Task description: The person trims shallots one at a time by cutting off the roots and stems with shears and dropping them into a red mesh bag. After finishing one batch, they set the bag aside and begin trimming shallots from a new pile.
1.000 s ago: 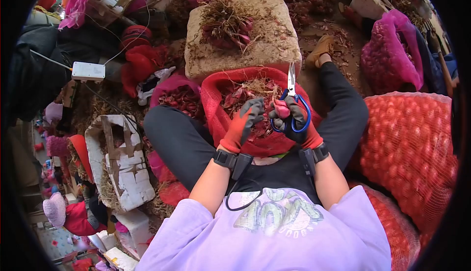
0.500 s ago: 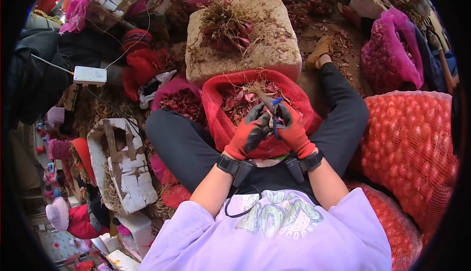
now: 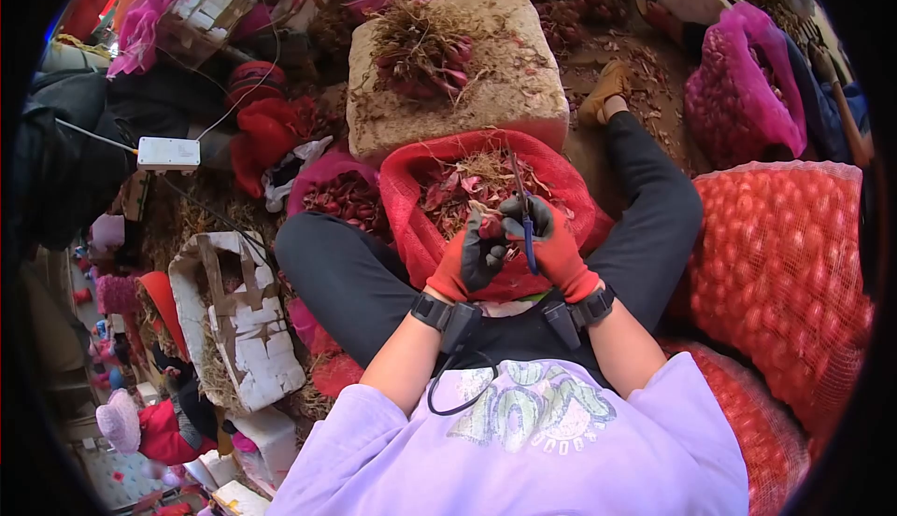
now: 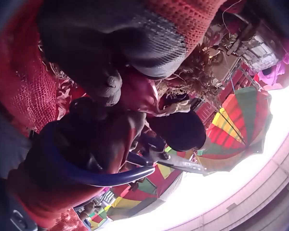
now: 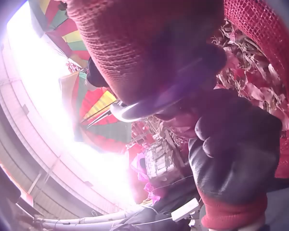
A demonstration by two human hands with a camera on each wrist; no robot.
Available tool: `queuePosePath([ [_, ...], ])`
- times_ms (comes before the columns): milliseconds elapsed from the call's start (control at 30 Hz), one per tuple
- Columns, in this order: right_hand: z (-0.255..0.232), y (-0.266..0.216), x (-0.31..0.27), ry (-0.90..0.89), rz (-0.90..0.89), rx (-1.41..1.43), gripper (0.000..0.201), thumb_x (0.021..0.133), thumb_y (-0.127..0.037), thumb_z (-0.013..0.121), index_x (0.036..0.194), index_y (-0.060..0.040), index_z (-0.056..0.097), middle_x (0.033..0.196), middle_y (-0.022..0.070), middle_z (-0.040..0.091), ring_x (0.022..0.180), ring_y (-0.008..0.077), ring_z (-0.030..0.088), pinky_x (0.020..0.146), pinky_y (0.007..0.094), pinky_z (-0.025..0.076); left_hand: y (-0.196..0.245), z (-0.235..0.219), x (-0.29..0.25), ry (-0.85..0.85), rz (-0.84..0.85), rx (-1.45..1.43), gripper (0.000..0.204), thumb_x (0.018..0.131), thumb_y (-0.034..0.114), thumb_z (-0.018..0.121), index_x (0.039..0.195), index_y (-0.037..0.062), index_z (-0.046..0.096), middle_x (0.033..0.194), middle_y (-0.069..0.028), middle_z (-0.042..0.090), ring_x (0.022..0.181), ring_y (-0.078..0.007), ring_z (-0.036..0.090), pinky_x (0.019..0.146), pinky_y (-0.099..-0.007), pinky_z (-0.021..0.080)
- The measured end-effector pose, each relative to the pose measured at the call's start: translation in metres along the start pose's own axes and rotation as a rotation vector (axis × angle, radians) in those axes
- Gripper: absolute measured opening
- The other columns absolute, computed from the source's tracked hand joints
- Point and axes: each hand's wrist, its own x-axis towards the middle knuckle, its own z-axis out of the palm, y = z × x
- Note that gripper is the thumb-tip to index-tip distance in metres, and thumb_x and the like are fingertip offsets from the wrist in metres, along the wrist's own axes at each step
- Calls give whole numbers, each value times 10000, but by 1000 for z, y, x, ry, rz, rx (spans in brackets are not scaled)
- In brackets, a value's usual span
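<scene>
My left hand (image 3: pixel 470 259), in a red glove with a dark grey palm, pinches a reddish shallot (image 4: pixel 138 91) with a dry, papery neck. Close beside it, my right hand (image 3: pixel 553 243) wears a matching glove and grips scissors (image 3: pixel 529 238) by their blue handles. In the head view the blades point away from me. Both hands are over an open red mesh bag (image 3: pixel 411 245) filled with loose skins and dry trimmings (image 3: pixel 452 191). The right wrist view shows the shallot (image 5: pixel 180 122) between the two gloves, partly covered by fingers.
Beyond the bag stands a foam block (image 3: pixel 519 58) bearing a bunch of shallots with dry tops (image 3: pixel 425 44). Full red net sacks (image 3: pixel 775 273) lie at my right. A pink bag of shallots (image 3: pixel 344 200) sits by my left knee, near a broken white foam box (image 3: pixel 252 329).
Both hands came together over the bag and then shifted slightly apart. The scissors turned from facing up flat to edge-on. The shallot that was by the right hand is now in the left.
</scene>
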Motion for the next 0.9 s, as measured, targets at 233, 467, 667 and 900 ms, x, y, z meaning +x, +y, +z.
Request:
queuePosePath([
  [233, 0, 15, 2, 102, -18, -106, 304, 786, -66, 680, 1062, -6, 567, 927, 50, 642, 843, 111, 588, 772, 250, 476, 12, 30, -2, 349, -29, 75, 316, 966, 360, 412, 954, 73, 544, 799, -1, 504, 666, -112, 504, 609, -232, 445],
  [467, -21, 9, 1, 123, 214, 348, 187, 813, -101, 651, 964, 6, 619, 818, 51, 643, 657, 91, 589, 585, 218, 485, 7, 7, 9, -223, 45, -37, 333, 976, 364, 387, 1047, 70, 526, 921, -22, 515, 728, -124, 491, 666, -231, 439],
  [667, -23, -3, 0, 214, 197, 384, 191, 846, -118, 613, 991, 7, 607, 800, 48, 637, 618, 88, 580, 543, 201, 473, 45, 38, -4, 24, -72, -238, 282, 983, 319, 380, 833, 95, 463, 903, -7, 457, 958, -119, 475, 729, -242, 406],
  [900, -16, 5, 4, 183, 91, 94, 255, 815, -81, 655, 1047, 1, 587, 847, 36, 629, 705, 89, 591, 647, 212, 491, 49, 18, -3, 16, 76, -170, 244, 968, 274, 410, 1021, 74, 540, 1006, -19, 521, 954, -133, 523, 788, -283, 449],
])
